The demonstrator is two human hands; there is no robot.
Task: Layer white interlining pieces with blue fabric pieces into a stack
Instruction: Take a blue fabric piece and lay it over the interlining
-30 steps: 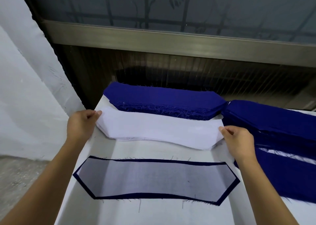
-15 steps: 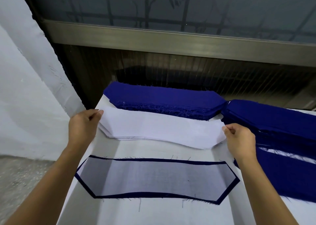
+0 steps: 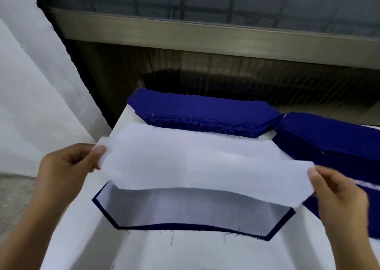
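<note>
Left edge: a white wall point(image 3: 30, 105) beside the counter point(image 3: 164, 253). The left hand point(image 3: 67, 167) pinches the left tip of a white interlining piece point(image 3: 205, 171); its grip is thumb on top, and the fingers under the cloth are hidden. The piece spans from this grip across to the other and is held above the counter, sagging slightly at mid-length. Its near edge overlaps the far part of a blue fabric piece point(image 3: 185, 227), which lies flat on the counter with a white layer point(image 3: 193, 210) on top, so that only a narrow blue border shows. Behind the held piece lies a white interlining pile point(image 3: 185, 138), and beyond that, at the counter's far edge, a thick blue fabric stack point(image 3: 201, 113) with frayed threads along its near side. The right hand point(image 3: 341, 195) pinches the right tip of the held piece, thumb above and curled fingers below. Far right: a second blue stack point(image 3: 329, 138) lies beside and behind this grip.
</note>
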